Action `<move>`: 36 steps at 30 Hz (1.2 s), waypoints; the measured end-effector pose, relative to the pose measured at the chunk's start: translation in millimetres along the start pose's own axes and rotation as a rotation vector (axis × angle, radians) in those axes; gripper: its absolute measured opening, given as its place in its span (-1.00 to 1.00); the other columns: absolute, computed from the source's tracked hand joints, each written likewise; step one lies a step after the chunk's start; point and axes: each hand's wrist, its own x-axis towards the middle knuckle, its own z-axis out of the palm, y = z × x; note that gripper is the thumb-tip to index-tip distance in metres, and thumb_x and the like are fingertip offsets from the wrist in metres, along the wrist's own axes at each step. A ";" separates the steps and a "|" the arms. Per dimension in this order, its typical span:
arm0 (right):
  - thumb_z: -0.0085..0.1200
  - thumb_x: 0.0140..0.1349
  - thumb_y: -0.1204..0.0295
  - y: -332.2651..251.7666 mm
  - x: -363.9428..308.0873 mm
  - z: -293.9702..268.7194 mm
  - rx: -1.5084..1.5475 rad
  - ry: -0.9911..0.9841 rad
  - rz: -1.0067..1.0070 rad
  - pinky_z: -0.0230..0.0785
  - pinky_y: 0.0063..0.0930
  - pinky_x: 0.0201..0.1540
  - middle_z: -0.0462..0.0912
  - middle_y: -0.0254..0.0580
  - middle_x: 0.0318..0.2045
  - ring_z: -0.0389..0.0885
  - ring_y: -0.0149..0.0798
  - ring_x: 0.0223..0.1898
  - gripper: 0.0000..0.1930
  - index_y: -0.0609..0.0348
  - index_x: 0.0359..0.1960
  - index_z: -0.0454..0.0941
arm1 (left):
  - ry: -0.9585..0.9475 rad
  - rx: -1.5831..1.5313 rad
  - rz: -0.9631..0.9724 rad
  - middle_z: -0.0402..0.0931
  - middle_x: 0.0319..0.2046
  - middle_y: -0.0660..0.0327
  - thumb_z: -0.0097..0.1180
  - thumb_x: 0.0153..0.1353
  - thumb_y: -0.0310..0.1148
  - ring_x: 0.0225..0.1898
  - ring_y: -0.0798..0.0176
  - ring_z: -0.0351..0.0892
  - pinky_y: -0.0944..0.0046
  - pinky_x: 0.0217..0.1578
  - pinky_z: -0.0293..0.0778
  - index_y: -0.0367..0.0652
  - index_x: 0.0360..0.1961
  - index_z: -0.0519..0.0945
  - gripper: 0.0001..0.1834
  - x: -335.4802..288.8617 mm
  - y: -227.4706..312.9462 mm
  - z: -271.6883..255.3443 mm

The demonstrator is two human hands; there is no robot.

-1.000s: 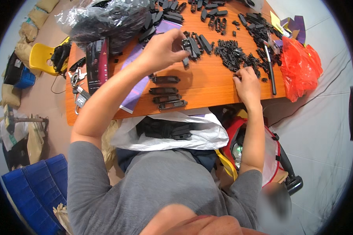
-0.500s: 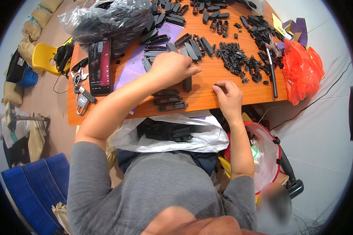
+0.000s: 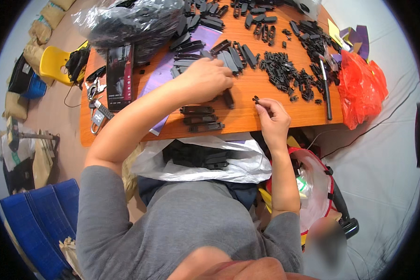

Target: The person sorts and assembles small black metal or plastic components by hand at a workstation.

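My left hand [image 3: 205, 80] is over the middle of the table, palm down with fingers curled. From under it sticks out a long black plastic part [image 3: 228, 99], slightly blurred and tilted; the fingers seem closed on it, though their tips are partly hidden. My right hand [image 3: 274, 116] pinches a small black plastic clip [image 3: 255, 99] between thumb and forefinger, just above the table near its front edge. Below my left wrist, several long black housings [image 3: 201, 118] lie in a short row. Beyond the left hand lie more such pieces [image 3: 233, 59], some with smooth grey-black tops.
A heap of small black clips [image 3: 282, 72] lies right of centre, beside a pen [image 3: 325, 88] and red plastic bag [image 3: 359, 88]. A phone [image 3: 120, 77], keys [image 3: 95, 105] and clear bag [image 3: 130, 28] are at left. A white sack [image 3: 149, 170] with black parts lies on my lap.
My left hand has drawn slightly toward me, and the long part under it has tilted. The clip now shows clearly at my right fingertips, raised a little from the fingers.
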 end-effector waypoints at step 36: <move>0.11 0.04 0.67 -25.2 28.5 37.5 -0.362 -0.219 -0.388 0.43 -0.23 -0.12 0.61 -0.08 -0.26 0.56 0.03 -0.17 -0.83 0.29 -0.29 0.55 | -0.010 -0.173 -0.099 0.65 -0.38 0.22 0.35 -0.11 -0.11 -0.20 0.07 0.63 0.08 -0.22 0.50 -0.04 -0.42 0.71 -0.72 -2.6 -13.8 23.0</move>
